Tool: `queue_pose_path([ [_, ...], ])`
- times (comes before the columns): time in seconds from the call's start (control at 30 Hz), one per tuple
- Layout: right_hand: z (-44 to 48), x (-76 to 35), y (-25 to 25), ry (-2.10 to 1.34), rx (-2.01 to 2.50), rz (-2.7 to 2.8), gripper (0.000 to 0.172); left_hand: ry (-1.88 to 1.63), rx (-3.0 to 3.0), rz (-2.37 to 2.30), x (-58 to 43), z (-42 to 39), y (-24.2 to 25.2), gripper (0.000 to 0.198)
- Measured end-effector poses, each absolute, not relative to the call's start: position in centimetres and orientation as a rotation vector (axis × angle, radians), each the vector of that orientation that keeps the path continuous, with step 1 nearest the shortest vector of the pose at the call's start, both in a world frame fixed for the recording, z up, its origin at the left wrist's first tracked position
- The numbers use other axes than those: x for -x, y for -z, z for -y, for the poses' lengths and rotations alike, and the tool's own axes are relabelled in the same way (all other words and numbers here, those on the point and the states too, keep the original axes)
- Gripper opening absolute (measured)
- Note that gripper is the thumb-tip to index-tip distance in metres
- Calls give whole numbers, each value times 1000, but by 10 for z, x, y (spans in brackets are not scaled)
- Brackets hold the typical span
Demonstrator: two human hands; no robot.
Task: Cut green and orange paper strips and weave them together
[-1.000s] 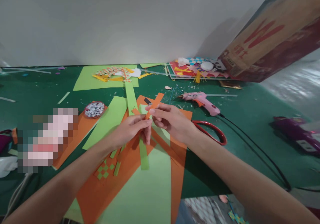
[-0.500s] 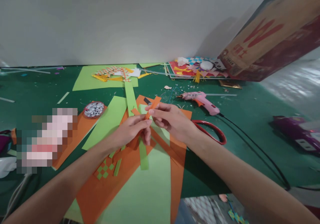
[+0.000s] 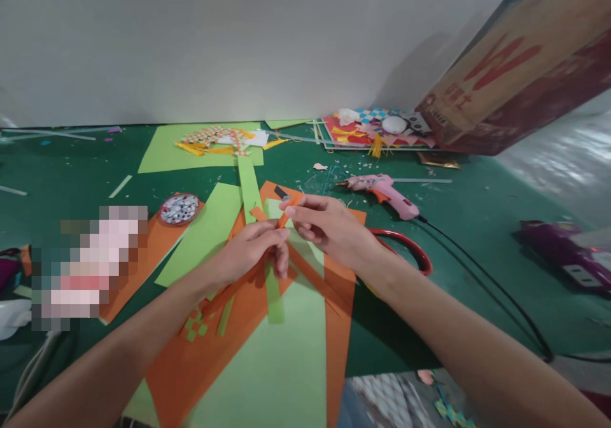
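left hand (image 3: 252,246): fingers pinch the green strip (image 3: 273,297) | right hand (image 3: 329,227): fingers pinch the orange strip (image 3: 284,217) | paper looks light, thin, bendy, easy to rip | best held softly near the ends

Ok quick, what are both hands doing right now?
Left hand: closed, pinching a green paper strip.
Right hand: closed, pinching an orange paper strip.

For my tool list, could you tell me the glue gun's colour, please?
The glue gun is pink; the head view shows it best.
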State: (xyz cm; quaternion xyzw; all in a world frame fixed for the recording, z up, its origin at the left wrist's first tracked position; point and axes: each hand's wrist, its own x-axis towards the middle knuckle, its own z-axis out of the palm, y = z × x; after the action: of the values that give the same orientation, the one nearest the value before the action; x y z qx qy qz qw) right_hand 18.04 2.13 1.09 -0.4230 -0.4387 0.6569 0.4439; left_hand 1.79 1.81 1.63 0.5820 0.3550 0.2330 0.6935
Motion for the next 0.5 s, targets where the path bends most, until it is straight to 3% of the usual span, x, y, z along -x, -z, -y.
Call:
queue_pose_path([
  [0.5, -20, -181, -9, -1650, 1032, 1134, 25, -536, -1249, -751, -16, -17, -11, 20],
])
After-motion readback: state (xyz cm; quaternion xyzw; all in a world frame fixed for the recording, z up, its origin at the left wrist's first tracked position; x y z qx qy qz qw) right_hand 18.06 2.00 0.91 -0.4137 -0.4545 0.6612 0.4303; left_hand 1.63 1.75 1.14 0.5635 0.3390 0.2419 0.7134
